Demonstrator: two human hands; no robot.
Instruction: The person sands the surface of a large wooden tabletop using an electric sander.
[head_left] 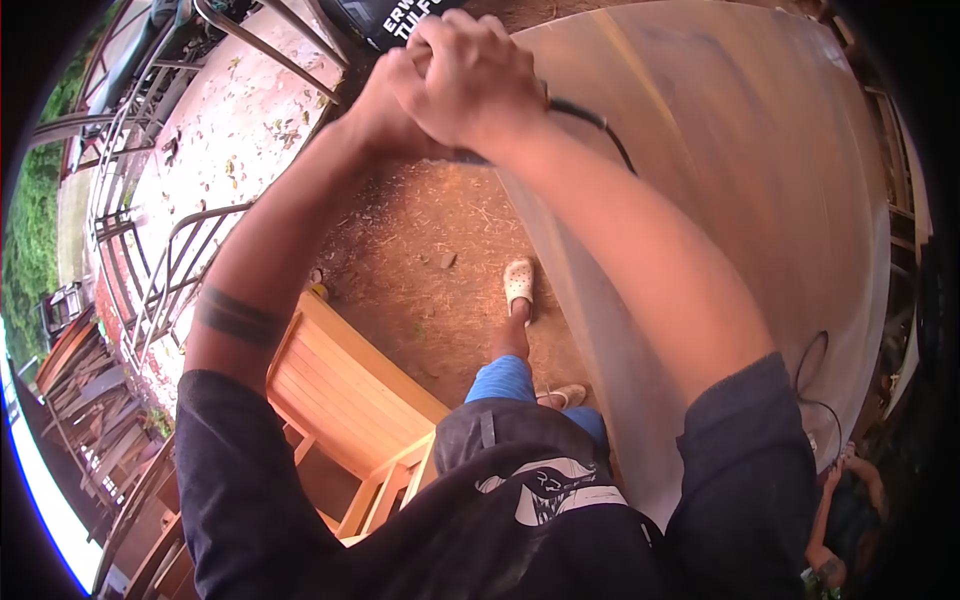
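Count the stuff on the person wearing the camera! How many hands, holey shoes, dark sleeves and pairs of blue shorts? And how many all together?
Hands: 2 (left hand, right hand)
Holey shoes: 2 (upper shoe, lower shoe)
Dark sleeves: 2 (left sleeve, right sleeve)
Pairs of blue shorts: 1
Total: 7

Beside me, orange wooden furniture [350, 385] stands on the dirt floor [425, 265] — metal railings [190, 260] and daylight beyond.

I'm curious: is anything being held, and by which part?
It can't be told: the left hand and right hand overlap, hiding any grip; a dark cord shows beside them.
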